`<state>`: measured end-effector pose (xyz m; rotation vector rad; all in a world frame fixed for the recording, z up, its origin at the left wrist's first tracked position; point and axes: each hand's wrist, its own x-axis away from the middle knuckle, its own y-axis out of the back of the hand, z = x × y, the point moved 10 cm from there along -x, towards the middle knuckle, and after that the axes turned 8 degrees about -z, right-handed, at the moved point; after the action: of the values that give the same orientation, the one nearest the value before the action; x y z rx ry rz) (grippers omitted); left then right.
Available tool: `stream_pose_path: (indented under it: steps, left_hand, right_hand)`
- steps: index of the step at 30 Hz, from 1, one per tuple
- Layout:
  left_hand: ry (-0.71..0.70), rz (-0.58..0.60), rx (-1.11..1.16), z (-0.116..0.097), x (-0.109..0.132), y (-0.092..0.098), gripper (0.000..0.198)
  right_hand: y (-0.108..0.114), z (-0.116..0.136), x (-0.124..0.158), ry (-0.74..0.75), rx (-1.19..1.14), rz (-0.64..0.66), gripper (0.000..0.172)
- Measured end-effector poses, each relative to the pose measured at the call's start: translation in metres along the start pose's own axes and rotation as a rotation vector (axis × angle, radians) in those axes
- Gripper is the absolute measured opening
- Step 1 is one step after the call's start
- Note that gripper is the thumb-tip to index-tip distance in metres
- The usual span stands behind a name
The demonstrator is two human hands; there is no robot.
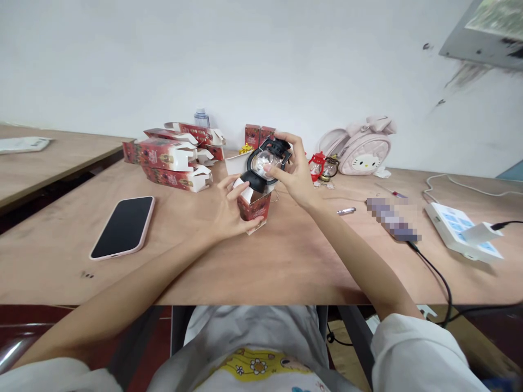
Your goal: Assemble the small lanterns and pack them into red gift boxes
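Note:
My right hand (295,173) grips a small black lantern (256,182) with a clear globe, holding it tilted by its top and side. A whitish figure shows inside the globe. Below it, my left hand (235,213) is wrapped round a red printed carton (255,207) whose white top flaps stand open. The lantern's black base is right at the carton's mouth; whether any of it is inside I cannot tell. Just behind my hands are a small gold lantern top (245,148) and two upright red boxes (252,135).
Several open red cartons (171,158) lie piled at the back left, before a bottle (201,117). A phone (122,227) lies at left. To the right are a red lantern (316,166), a bronze lantern (329,167), a pink bag (365,149), a pen (346,211), a second phone (393,219) and a power strip (460,228).

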<state>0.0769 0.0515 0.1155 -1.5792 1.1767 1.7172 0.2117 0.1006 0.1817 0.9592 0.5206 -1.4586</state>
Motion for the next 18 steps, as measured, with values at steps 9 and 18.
stream_pose_path:
  steps: [9,18]
  left_hand:
    - [0.056,-0.037,-0.02,0.006,0.004,0.001,0.102]
    - [0.098,0.043,0.058,0.007,0.003,-0.004,0.093]
  right_hand:
    - [0.006,-0.01,-0.003,-0.09,0.003,-0.047,0.067]
    - [-0.019,0.031,0.01,0.003,0.086,0.211,0.054]
